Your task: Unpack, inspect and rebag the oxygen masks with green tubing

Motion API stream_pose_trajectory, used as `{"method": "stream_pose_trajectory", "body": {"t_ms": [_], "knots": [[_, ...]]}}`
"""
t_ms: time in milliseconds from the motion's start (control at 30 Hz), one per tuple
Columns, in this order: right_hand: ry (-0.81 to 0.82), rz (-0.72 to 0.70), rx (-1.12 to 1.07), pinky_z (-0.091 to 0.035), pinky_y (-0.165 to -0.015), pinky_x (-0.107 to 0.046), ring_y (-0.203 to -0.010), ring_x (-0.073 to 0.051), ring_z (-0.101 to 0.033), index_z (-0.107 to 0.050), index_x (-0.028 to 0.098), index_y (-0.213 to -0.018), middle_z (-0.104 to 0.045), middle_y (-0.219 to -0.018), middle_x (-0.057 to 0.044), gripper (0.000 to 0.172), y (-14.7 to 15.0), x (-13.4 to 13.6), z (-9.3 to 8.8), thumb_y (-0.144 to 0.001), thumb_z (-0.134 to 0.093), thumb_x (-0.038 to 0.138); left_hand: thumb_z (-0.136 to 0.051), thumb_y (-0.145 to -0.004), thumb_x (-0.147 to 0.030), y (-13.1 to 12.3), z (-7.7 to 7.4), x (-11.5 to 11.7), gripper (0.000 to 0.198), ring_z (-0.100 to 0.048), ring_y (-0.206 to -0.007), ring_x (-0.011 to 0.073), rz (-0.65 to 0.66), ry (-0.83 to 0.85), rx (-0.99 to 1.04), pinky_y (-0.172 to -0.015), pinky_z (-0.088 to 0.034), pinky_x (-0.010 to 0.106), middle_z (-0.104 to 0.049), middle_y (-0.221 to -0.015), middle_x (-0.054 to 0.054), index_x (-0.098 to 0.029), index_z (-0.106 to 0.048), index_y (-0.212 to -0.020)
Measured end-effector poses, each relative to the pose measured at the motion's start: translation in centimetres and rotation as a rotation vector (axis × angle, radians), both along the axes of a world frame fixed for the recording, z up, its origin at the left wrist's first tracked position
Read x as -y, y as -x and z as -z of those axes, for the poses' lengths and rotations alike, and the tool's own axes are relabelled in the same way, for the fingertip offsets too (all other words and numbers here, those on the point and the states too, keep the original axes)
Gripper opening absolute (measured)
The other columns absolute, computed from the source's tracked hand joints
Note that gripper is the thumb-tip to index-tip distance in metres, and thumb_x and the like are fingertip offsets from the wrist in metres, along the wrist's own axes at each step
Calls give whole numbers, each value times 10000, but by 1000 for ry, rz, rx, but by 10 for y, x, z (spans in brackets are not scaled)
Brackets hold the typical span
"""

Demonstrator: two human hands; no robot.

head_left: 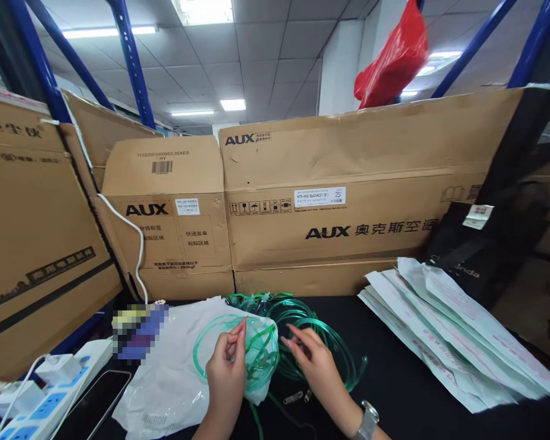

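My left hand (227, 373) is raised over a white plastic bag (169, 366), thumb and fingertips pressed together; whatever they pinch, if anything, is too small to make out. To its right, my right hand (318, 366) has thumb and forefinger slightly apart, with nothing plain between them. A light green coil of thin tubing (201, 342), with flat green strips (262, 360) bunched inside it, lies on the bag between and behind my hands. Behind my right hand rests a darker coil of clear green tubing (343, 354). Small metal pieces (293, 397) lie on the black surface below it.
White padded mailing envelopes (444, 336) are stacked at the right, near a black bag (467, 244). At left are a power strip (50, 397) with plugged-in chargers and a phone (96, 406). Cardboard panels (297, 244) wall off the back and left side.
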State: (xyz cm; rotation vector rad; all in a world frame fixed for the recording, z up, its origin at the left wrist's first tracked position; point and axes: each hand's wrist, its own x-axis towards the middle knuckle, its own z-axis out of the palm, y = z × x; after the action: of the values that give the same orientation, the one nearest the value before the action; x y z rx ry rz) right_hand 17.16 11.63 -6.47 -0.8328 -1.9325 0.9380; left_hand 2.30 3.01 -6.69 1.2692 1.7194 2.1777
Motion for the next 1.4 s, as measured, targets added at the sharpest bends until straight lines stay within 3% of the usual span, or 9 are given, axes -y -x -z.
{"method": "stream_pose_trajectory", "body": {"t_ms": [133, 267, 433, 600, 767, 900, 1133, 1267, 1400], "knots": [[455, -184, 107, -321, -316, -209, -335, -101, -476, -650, 137, -782, -568, -544, 8, 392, 9, 4, 9, -675, -561, 503, -473, -817, -222, 0, -1, 2, 109, -611, -952, 217, -50, 29, -126, -783, -534, 345, -659, -1018, 110, -202, -464, -711], [603, -244, 48, -309, -306, -191, -322, -106, -484, -525, 167, -618, -525, -447, 45, 383, 17, 15, 16, -632, -562, 548, -453, -825, -188, -7, 2, 4, 91, -610, -956, 189, -84, 97, -570, -779, -535, 292, -659, -1032, 72, -193, -541, -847], [394, -199, 113, -379, -403, -214, -416, -132, -524, -498, 182, -587, -539, -475, 18, 290, 15, 18, 18, -746, -484, 424, -414, -836, -134, -17, 9, 3, 298, -578, -1010, 162, -40, 58, -1027, -850, -492, 242, -652, -1049, 78, -132, -487, -1125], [-3, 6, 263, -394, -577, -238, -613, -160, -546, -524, 192, -590, -587, -638, -18, 199, 8, 17, 15, -770, -483, 266, -405, -844, -140, -21, 11, 1, 275, -594, -984, 161, -113, 37, -1065, -812, -508, 218, -663, -1023, 82, -118, -503, -1100], [45, 38, 218, -398, -572, -227, -605, -149, -527, -523, 207, -756, -543, -657, 8, 41, 6, 17, 16, -751, -509, 245, -417, -845, -149, -23, 12, 0, 257, -619, -936, 168, -202, 35, -1034, -755, -532, 219, -681, -978, 79, -130, -517, -1080], [84, 69, 112, -417, -590, -223, -594, -136, -525, -497, 210, -958, -515, -672, 30, 267, 8, 13, 24, -697, -555, 196, -442, -829, -122, -24, 12, -1, 257, -636, -895, 173, -248, 32, -971, -771, -538, 260, -679, -982, 86, -145, -518, -1073], [157, -109, 180, -408, -560, -244, -587, -164, -552, -653, 176, -644, -606, -628, -18, 144, 12, 14, 20, -702, -530, 222, -407, -845, -142, -21, 11, 4, 252, -609, -955, 159, -74, 65, -941, -801, -521, 246, -662, -1021, 90, -152, -508, -1076], [293, -243, 21, -408, -518, -256, -528, -162, -536, -674, 162, -646, -611, -555, -12, 256, 16, 15, 19, -758, -481, 288, -414, -842, -141, -28, 4, 8, 262, -604, -965, 155, 32, 9, -1084, -803, -512, 224, -665, -1015, 97, -123, -505, -1087], [321, -293, -167, -467, -661, -295, -728, -167, -573, -645, 169, -818, -642, -815, -48, 223, 21, 18, 32, -823, -480, 318, -478, -802, -111, -39, -1, 8, 215, -642, -879, 152, -28, -151, -1171, -769, -519, 187, -704, -896, 84, -99, -566, -998]]}}
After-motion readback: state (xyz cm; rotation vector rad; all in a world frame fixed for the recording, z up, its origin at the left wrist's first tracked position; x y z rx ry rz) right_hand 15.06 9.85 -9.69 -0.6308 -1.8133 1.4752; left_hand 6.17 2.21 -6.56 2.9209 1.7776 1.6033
